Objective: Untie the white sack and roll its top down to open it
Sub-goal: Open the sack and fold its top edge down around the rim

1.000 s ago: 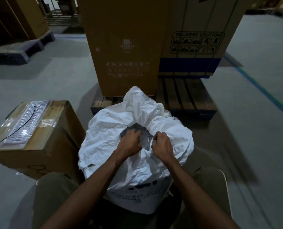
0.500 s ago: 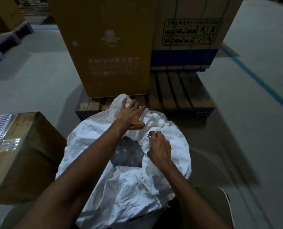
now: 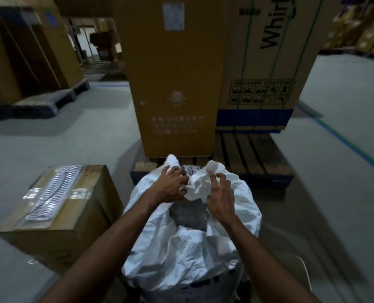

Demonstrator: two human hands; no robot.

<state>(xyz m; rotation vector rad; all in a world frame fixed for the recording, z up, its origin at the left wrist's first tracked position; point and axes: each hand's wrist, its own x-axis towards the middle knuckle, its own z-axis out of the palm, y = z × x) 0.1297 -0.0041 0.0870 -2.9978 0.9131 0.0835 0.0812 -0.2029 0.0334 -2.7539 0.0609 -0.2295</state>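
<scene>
At the far rim of the crumpled white woven sack, both hands now clamp fabric. Left hand and right hand have shifted from the near edge (mouth already untied); rolling begins.

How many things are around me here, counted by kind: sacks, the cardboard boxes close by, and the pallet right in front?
White sack: 1
Cardboard boxes close by: 3, a low box at left, a tall plain box, a printed box
Wooden pallet: 1
Total: 5

A warehouse floor.
Tall strapped appliance cartons stand on wooden pallets, stacked boxes line the aisles, painted lines cross grey concrete.
</scene>
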